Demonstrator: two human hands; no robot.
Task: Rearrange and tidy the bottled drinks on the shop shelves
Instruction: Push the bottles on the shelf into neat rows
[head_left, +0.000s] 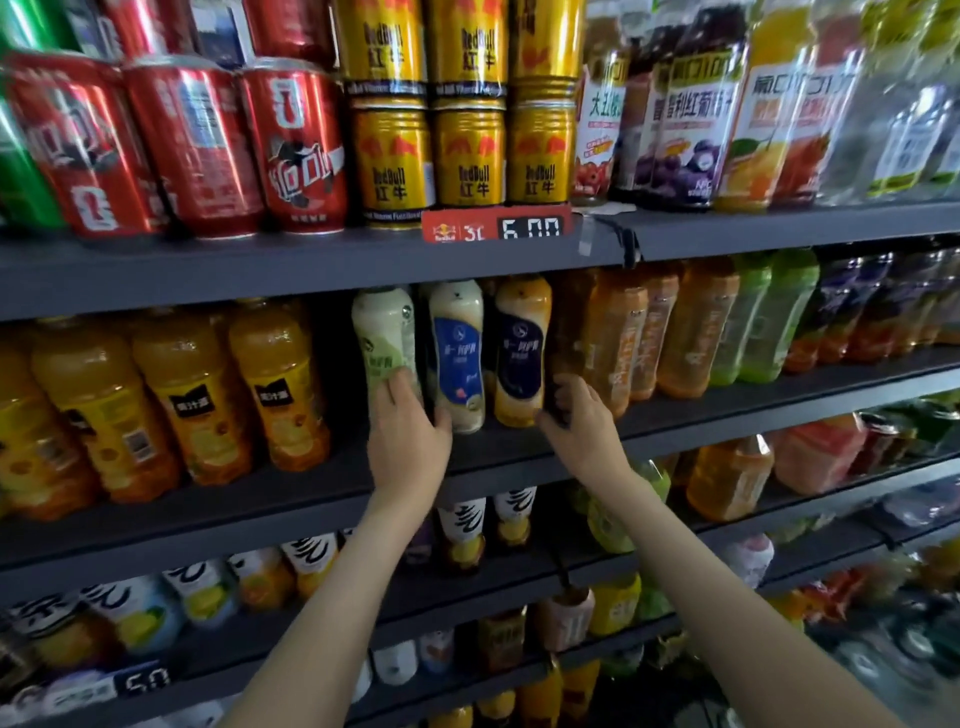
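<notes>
- The left hand (408, 436) wraps the lower body of the pale green bottle (383, 332) on the middle shelf (260, 512).
- The right hand (584, 423) curls round a dark bottle (569, 332) nearby.
- Both bottles look full, so probably weighty, smooth and slightly squashy. The narrow waist seems the surest hold.

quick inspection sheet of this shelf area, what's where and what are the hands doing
surface: dark grey shelf, several tiers, all stocked
job's things: green-label bottle, blue-label bottle and navy-label bottle upright side by side; dark brown bottle to their right; orange juice bottles to their left
clutter: nothing seen
grippers: left hand grips the green-label bottle low down; right hand grips the dark brown bottle low down
cables: nothing seen
surroundings: red cola cans and gold Red Bull cans, stacked two high, on the tier above; price tag reads 6.00
</notes>
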